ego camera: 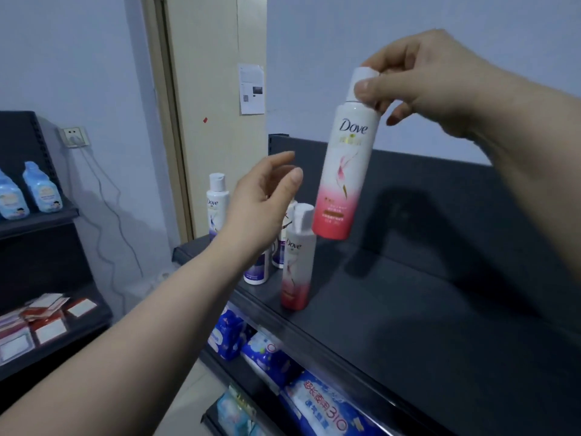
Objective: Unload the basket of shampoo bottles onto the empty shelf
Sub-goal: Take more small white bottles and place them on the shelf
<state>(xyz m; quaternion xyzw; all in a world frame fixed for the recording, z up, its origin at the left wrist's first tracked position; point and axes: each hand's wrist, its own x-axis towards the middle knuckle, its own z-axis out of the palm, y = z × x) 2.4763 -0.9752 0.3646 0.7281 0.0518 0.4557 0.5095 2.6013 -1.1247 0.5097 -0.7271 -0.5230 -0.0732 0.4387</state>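
Hanging above the dark shelf point(408, 309), a pink-bottomed Dove bottle point(344, 171) is pinched by its white cap in the right hand point(418, 77), slightly tilted. Left hand point(264, 202) is near it w/ fingers loosely spread, holding nothing, in front of a 2nd pink Dove bottle point(297, 262) and purple Dove bottles point(215, 206) standing at the shelf's left end

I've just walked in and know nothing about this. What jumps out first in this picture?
A pink-and-white Dove bottle hangs in mid-air near the centre, pinched at its cap by the right hand. Below and left of it, the left hand hovers open and empty. Behind that hand, a few more Dove bottles stand upright at the left end of the dark shelf.
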